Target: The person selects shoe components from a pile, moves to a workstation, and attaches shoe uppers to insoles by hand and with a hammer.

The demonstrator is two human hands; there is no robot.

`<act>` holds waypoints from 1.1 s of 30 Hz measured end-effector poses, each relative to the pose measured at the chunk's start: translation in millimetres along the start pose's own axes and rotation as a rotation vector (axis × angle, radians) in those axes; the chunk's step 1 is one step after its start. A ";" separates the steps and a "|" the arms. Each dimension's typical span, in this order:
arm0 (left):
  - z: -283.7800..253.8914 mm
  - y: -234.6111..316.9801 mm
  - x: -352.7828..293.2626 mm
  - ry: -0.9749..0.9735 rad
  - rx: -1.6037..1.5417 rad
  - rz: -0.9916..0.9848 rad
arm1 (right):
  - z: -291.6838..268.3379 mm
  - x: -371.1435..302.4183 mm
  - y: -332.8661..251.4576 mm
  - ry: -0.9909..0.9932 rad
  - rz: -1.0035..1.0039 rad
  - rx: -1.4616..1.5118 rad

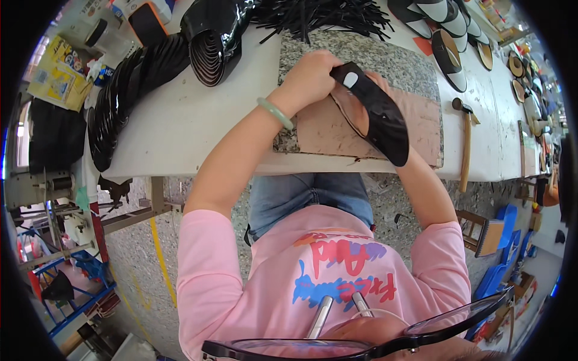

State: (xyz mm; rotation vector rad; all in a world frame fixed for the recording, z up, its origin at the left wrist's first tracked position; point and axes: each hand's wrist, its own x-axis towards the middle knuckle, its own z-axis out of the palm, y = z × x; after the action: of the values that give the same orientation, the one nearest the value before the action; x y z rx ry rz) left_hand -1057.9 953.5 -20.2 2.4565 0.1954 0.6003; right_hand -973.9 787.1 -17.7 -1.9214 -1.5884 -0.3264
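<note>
A glossy black shoe part [380,111] with a white oval spot near its far end is held tilted above a stone slab [415,69]. My left hand [310,78], with a pale green bangle [274,114] at the wrist, pinches the far left end of this part. My right hand [378,80] is mostly hidden behind it and supports it from the right; a little of the hand shows past the far edge. A tan inner side shows along the part's left edge. Under my hands, a worn pinkish sheet [325,133] covers part of the slab.
Right of the slab lies a hammer [466,138] with a wooden handle. Beyond it are several black-and-white shoe parts [448,57]. Black strips [325,15] lie at the back. Stacked glossy black pieces [135,72] and a phone [147,25] are at the left.
</note>
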 end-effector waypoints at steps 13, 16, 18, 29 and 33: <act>6.5 -8.9 12.3 0.085 -0.143 -0.140 | -14.9 -11.0 29.8 -0.374 -0.284 0.226; -5.1 -0.6 9.4 -0.036 -0.260 -0.276 | -7.8 -5.2 32.4 -0.377 0.004 0.448; -11.3 7.0 8.6 -0.073 -0.249 -0.262 | 0.0 -2.0 36.2 -0.374 0.265 0.557; -19.0 45.4 -21.8 0.167 -0.447 -0.225 | -21.1 31.7 13.4 -0.137 0.356 0.608; -27.0 70.3 -31.3 0.367 -0.136 -0.008 | -54.3 34.1 -14.8 0.061 0.118 0.477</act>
State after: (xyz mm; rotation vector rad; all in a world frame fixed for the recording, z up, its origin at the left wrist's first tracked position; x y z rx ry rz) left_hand -1098.0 902.0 28.6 2.1980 0.2982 1.0245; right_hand -969.1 783.2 47.8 -1.6070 -1.3563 0.0443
